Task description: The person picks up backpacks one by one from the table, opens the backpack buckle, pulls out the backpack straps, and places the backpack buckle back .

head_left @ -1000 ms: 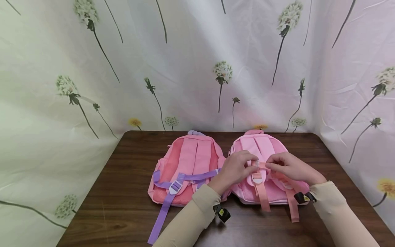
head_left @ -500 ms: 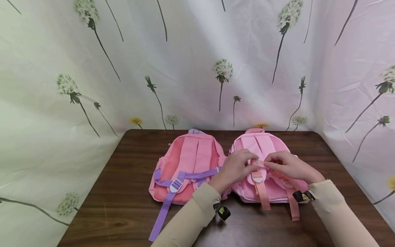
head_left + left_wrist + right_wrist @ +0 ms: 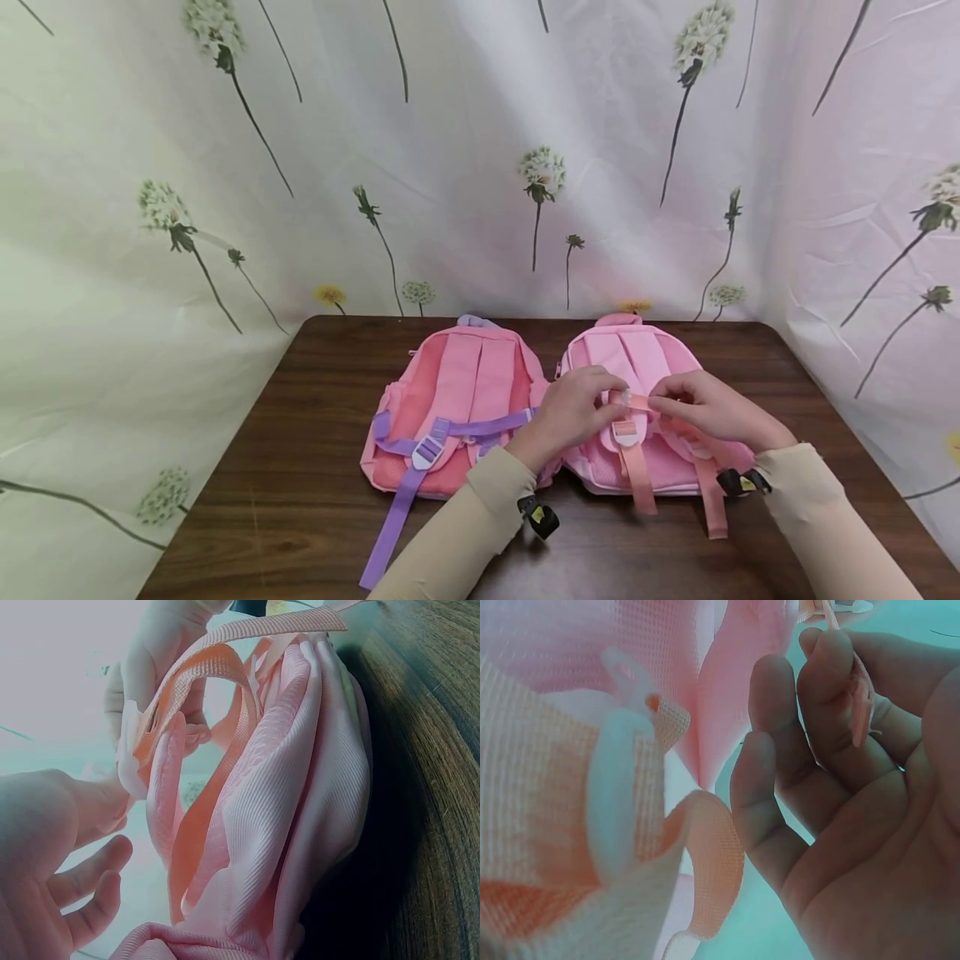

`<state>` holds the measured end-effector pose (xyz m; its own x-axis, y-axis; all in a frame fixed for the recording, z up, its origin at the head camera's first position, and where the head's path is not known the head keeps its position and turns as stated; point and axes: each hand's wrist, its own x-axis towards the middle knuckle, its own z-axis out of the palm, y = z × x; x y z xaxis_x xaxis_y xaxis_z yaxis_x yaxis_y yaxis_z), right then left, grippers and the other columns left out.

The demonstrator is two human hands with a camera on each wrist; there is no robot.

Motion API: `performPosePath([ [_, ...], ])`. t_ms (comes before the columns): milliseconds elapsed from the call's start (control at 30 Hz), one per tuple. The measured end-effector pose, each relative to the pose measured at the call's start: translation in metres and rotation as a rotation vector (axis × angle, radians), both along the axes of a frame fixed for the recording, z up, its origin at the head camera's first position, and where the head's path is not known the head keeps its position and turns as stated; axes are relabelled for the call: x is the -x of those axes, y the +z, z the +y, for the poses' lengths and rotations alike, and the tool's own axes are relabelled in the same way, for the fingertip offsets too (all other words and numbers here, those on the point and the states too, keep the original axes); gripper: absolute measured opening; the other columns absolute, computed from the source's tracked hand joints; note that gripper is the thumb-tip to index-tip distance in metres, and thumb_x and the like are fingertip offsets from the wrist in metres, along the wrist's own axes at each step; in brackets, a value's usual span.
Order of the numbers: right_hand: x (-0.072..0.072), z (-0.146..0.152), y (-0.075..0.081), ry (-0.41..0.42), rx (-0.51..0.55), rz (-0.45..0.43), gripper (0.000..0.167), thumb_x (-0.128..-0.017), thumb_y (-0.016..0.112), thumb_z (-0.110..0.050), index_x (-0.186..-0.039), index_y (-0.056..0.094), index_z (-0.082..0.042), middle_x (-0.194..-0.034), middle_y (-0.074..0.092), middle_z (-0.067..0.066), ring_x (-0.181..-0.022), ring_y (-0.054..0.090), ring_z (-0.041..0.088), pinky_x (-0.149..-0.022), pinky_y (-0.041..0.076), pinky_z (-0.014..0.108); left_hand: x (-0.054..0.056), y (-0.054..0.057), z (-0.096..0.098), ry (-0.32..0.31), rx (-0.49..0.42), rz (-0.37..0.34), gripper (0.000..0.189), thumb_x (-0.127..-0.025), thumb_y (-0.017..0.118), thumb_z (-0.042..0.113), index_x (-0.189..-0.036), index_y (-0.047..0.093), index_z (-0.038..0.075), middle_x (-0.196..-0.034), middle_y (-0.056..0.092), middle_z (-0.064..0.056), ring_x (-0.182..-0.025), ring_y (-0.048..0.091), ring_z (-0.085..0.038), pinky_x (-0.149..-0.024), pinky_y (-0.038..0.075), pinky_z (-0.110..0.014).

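Over the right-hand pink backpack point(image 3: 630, 346), lying with its shoulder straps up, both hands work at a short peach webbing strap point(image 3: 637, 402). My left hand point(image 3: 573, 408) pinches its left part, at a small white buckle point(image 3: 626, 397). With thumb and forefinger my right hand point(image 3: 712, 407) pinches the strap's other end; in the right wrist view the folded webbing end point(image 3: 862, 709) pokes out between those fingers. Below hangs a peach adjuster strap point(image 3: 639, 479) threaded through a white slider buckle point(image 3: 625, 432). The left fingertips are partly hidden in the left wrist view.
A second pink backpack point(image 3: 457, 367) lies close on the left, with purple straps point(image 3: 401, 517) and a white slider buckle point(image 3: 427, 453). Another peach strap end point(image 3: 712, 500) hangs toward the front of the dark wooden table point(image 3: 285, 467). A flower-printed curtain point(image 3: 465, 167) surrounds the table.
Both hands keep their pinch on the peach strap. The right hand has shifted very slightly to the right since half a second ago, with a little more webbing showing between the hands.
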<state>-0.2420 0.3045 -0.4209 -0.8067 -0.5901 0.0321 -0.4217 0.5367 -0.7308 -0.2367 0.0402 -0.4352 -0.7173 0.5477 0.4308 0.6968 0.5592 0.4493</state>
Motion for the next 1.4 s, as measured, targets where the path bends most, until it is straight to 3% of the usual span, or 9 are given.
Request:
performPosePath([
  [300,0.0003,-0.0066,0.0053,-0.004,-0.017,0.037,0.011,-0.104,0.069,-0.021,-0.095,0.075,-0.023,-0.074,0.063,0.011,-0.064,0.054,0.008,-0.059,0.047,0.027,0.0004,0.0018,0.0008,0.004,0.000,-0.019,0.026,-0.095,0.081,0.026,-0.120,0.079,0.018,-0.092,0.066,0.009,-0.080,0.054,-0.006,-0.069,0.041,-0.013],
  [467,0.0004,-0.0044,0.0052,0.011,-0.019,0.026,0.011,-0.104,0.068,-0.021,-0.097,0.076,-0.017,-0.076,0.064,0.011,-0.065,0.056,0.015,-0.059,0.048,0.027,0.0008,0.0011,0.0003,0.000,-0.006,-0.034,0.025,-0.095,0.081,0.025,-0.119,0.079,0.018,-0.090,0.065,0.009,-0.079,0.053,-0.005,-0.069,0.041,-0.013],
  [667,0.0005,0.0019,0.0041,0.004,-0.014,0.005,0.014,-0.105,0.067,-0.020,-0.099,0.074,-0.010,-0.081,0.070,0.007,-0.072,0.063,0.026,-0.065,0.052,0.028,0.0017,0.0012,0.0005,0.000,-0.008,-0.002,0.025,-0.094,0.082,0.025,-0.118,0.080,0.018,-0.090,0.066,0.009,-0.079,0.053,-0.004,-0.070,0.041,-0.013],
  [967,0.0003,-0.0009,0.0029,-0.008,-0.013,0.004,0.013,-0.105,0.067,-0.021,-0.097,0.074,-0.013,-0.079,0.067,0.008,-0.069,0.060,0.025,-0.063,0.050,0.027,0.0016,0.0005,0.0016,-0.003,-0.005,-0.002,0.025,-0.094,0.082,0.025,-0.118,0.080,0.017,-0.090,0.067,0.008,-0.079,0.054,-0.005,-0.069,0.041,-0.012],
  [1133,0.0011,-0.0048,0.0021,0.001,0.001,0.036,0.011,-0.104,0.068,-0.017,-0.096,0.075,-0.017,-0.076,0.063,0.011,-0.066,0.056,0.014,-0.060,0.048,0.027,0.0009,-0.0002,0.0016,0.004,0.002,-0.017,0.025,-0.095,0.081,0.025,-0.118,0.080,0.018,-0.091,0.067,0.008,-0.078,0.053,-0.004,-0.069,0.040,-0.013],
  [1400,0.0006,-0.0009,0.0031,0.010,-0.014,0.027,0.014,-0.104,0.068,-0.020,-0.095,0.074,-0.011,-0.074,0.064,0.009,-0.063,0.056,0.010,-0.058,0.048,0.027,0.0025,-0.0007,0.0017,0.013,0.001,-0.015,0.025,-0.094,0.082,0.025,-0.118,0.080,0.018,-0.092,0.067,0.008,-0.079,0.053,-0.004,-0.070,0.041,-0.014],
])
